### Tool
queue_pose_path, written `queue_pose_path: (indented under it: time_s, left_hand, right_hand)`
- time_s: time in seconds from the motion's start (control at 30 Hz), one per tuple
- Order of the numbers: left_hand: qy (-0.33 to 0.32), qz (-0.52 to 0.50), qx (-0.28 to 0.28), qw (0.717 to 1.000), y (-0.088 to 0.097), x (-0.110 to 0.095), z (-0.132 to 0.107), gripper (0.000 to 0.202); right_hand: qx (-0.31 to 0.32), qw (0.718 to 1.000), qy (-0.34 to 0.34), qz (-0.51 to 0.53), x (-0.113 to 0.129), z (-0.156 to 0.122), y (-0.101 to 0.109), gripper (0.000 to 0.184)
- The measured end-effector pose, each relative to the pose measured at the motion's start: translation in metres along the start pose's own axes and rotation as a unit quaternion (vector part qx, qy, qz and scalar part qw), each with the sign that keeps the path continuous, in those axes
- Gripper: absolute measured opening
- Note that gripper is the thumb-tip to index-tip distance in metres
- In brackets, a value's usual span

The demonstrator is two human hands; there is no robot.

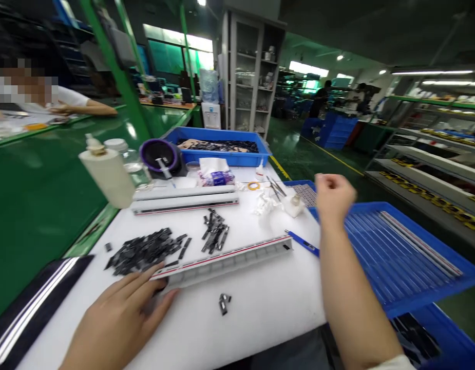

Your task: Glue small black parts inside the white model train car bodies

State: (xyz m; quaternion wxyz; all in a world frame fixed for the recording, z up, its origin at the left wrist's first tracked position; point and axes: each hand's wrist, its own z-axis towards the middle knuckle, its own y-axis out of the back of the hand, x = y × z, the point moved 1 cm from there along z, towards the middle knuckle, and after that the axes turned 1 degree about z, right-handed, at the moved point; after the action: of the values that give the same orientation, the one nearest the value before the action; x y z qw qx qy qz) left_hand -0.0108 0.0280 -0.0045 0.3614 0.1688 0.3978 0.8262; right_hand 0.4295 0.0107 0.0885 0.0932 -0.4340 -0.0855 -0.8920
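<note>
My left hand (121, 316) lies flat on the white table, fingers stretched out over the near end of a long grey strip with a red line (229, 259). Beside it are a heap of small black parts (143, 251), a smaller bunch of black clips (214, 232) and two loose black pieces (224, 303). My right hand (333, 198) is raised over the table's right edge, fingers curled and blurred; whether anything is in them does not show. It hovers near a blue tray of long strips (395, 246) and a blue-handled knife (302, 242).
Two more grey strips (185, 200) lie further back. A white squeeze bottle (108, 172), a purple-rimmed bowl (160, 154), a tissue pack (216, 172), tape ring (254, 185), tweezers (276, 187) and a blue bin (222, 146) stand behind. Another person sits at the green bench (60, 103) far left.
</note>
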Motion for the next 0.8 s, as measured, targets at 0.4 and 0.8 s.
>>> queue_pose_path:
  time_s: [0.4,0.8]
  left_hand:
    - [0.058,-0.003,0.069,0.996,0.011,-0.024,0.004,0.022]
    - [0.08,-0.016,0.068,0.994,0.008,-0.026,0.0,0.026]
  right_hand:
    - [0.301,0.9,-0.133,0.285,0.13,-0.213,0.005,0.003]
    - [0.366,0.916,0.04,0.159,0.13,-0.254,-0.018,0.007]
